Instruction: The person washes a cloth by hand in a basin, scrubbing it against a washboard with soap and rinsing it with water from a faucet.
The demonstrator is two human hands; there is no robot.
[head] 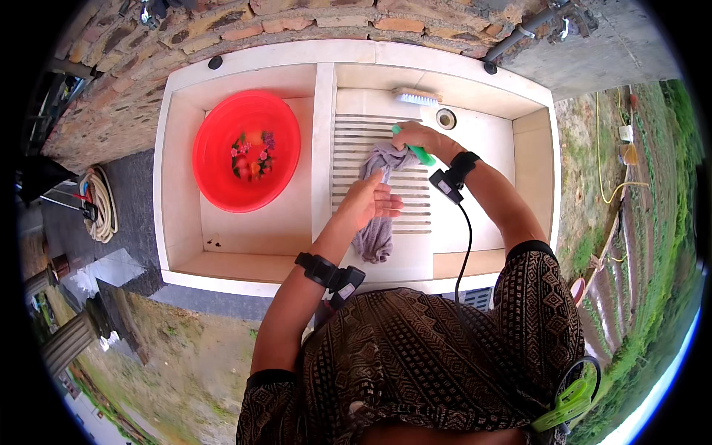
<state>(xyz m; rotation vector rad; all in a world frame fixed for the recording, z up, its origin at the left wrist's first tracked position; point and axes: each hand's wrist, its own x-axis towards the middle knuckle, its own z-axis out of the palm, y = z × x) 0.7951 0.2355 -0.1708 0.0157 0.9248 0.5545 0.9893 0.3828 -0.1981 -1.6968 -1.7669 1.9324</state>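
Note:
A greyish-purple cloth (377, 239) lies twisted lengthwise on the ribbed washboard surface (414, 208) of the tiled sink's right basin. My right hand (416, 138) grips a green bar (421, 156), probably laundry soap, at the cloth's far end. The bar's near end sticks out below my palm. Over the middle of the cloth is my left hand (370, 201), its fingers extended and slightly apart with nothing in them. Whether its palm or thumb touches the cloth cannot be made out.
A scrubbing brush (417, 97) with pale bristles lies by the back wall, near the round drain (446, 118). In the left basin stands a red plastic basin (214, 167) with a flower print. A divider (322, 150) separates the two sides. A cable (466, 239) hangs from my right wrist.

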